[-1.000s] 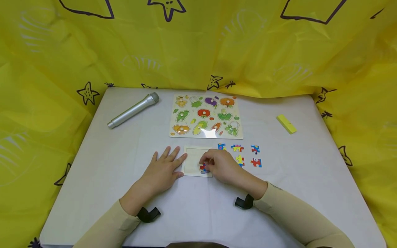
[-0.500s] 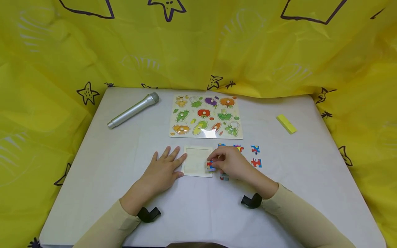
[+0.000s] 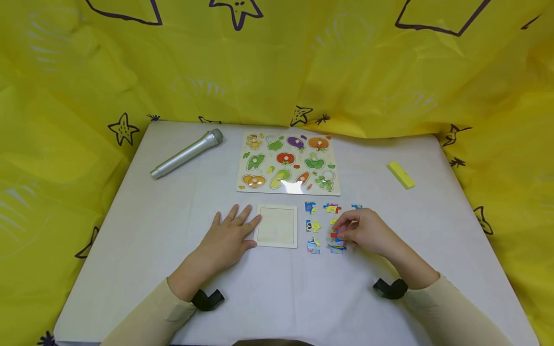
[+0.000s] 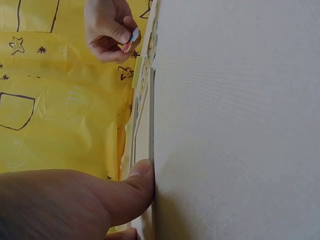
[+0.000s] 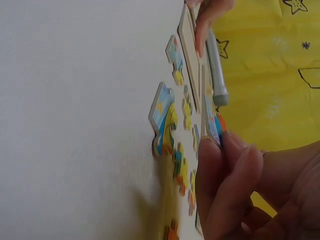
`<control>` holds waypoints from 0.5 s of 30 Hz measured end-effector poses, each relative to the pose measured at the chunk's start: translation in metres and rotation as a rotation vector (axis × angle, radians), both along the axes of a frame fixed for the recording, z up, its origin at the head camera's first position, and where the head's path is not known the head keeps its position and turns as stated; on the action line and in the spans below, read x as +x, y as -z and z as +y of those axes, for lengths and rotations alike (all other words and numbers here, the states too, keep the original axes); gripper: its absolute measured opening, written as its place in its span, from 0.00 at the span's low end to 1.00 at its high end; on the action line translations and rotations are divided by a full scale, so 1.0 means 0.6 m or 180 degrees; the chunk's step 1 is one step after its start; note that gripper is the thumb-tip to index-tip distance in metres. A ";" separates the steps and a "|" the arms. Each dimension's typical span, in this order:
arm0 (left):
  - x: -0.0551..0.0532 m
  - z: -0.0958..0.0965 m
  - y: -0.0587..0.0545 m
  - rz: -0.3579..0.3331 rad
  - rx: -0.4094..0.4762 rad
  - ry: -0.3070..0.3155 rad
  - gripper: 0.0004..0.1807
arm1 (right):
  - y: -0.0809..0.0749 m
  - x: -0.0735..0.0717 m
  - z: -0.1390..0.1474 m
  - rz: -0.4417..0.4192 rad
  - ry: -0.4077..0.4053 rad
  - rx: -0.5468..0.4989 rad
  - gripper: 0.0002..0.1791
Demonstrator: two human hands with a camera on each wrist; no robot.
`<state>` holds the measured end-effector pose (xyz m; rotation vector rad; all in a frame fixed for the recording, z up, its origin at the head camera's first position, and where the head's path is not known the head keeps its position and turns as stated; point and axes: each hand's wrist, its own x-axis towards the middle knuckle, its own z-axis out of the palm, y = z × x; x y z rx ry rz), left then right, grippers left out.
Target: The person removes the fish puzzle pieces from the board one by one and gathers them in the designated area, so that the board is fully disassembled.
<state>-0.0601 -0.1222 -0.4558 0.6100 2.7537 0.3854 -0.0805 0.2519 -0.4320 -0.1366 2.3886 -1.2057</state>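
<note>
My left hand (image 3: 227,239) lies with spread fingers on the table, index finger and thumb at the left edge of a small square wooden puzzle frame (image 3: 295,228). In the left wrist view the thumb (image 4: 142,170) presses against the frame's side. My right hand (image 3: 368,233) pinches a red and blue jigsaw piece (image 5: 214,122) between thumb and fingers, above the loose pieces to the right of the frame. Below it lies a blue and yellow jigsaw piece (image 5: 164,117). Other pieces (image 3: 313,246) lie in rows, some partly hidden by the right hand.
Behind the frame lies a vegetable peg puzzle board (image 3: 268,187). A silver microphone (image 3: 186,154) rests at the back left, and a yellow block (image 3: 400,175) at the right. A yellow patterned cloth (image 3: 268,72) hangs behind the white table (image 3: 173,216).
My right hand has carried the pinched jigsaw piece from over the frame rightward to above the loose pieces. The frame now shows bare inside. My left hand has stayed in place.
</note>
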 end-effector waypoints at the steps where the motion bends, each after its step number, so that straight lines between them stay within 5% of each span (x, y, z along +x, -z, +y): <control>1: 0.000 0.000 0.000 -0.0002 -0.0003 -0.0003 0.39 | -0.001 0.001 0.008 -0.0004 -0.0010 0.0025 0.07; 15: 0.001 -0.003 0.003 0.0058 -0.0004 0.0036 0.39 | 0.005 0.030 0.082 -0.0235 0.0143 0.0423 0.06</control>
